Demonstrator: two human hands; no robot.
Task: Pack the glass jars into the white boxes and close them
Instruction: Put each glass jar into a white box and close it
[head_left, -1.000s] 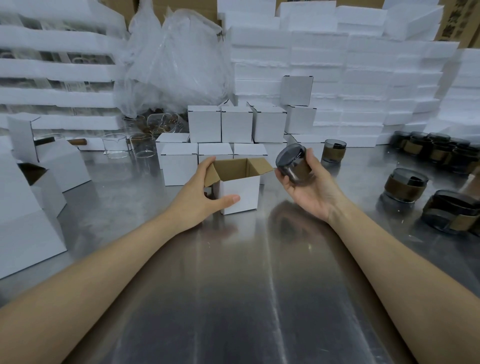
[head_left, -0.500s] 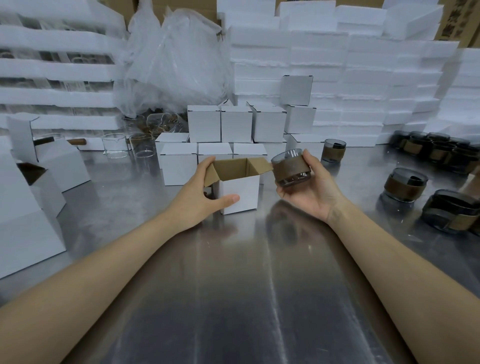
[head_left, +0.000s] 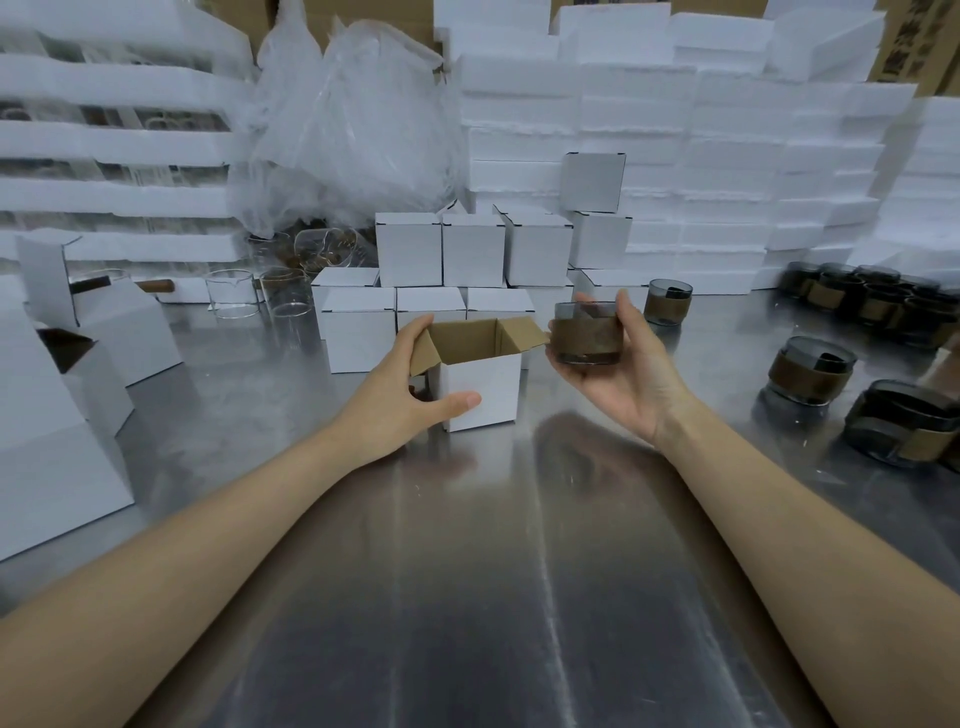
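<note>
A small white box (head_left: 485, 389) stands open on the steel table, its brown flaps spread out. My left hand (head_left: 400, 395) grips its left side, thumb across the front and fingers on the left flap. My right hand (head_left: 631, 374) holds a smoky glass jar (head_left: 587, 332) with a brown band, upright, just right of the box's open top and level with the right flap. More banded jars lie on the right: one (head_left: 810, 369) near, another (head_left: 906, 421) at the edge.
Closed white boxes (head_left: 472, 249) are stacked behind the open box. A lone jar (head_left: 667, 301) stands behind my right hand, a cluster of jars (head_left: 872, 301) at far right. Clear glasses (head_left: 231, 293) and folded boxes (head_left: 104, 332) sit left. Foam trays wall the back.
My right hand has turned the jar from tilted to upright and held it beside the box's right flap. My left hand and the box have stayed put.
</note>
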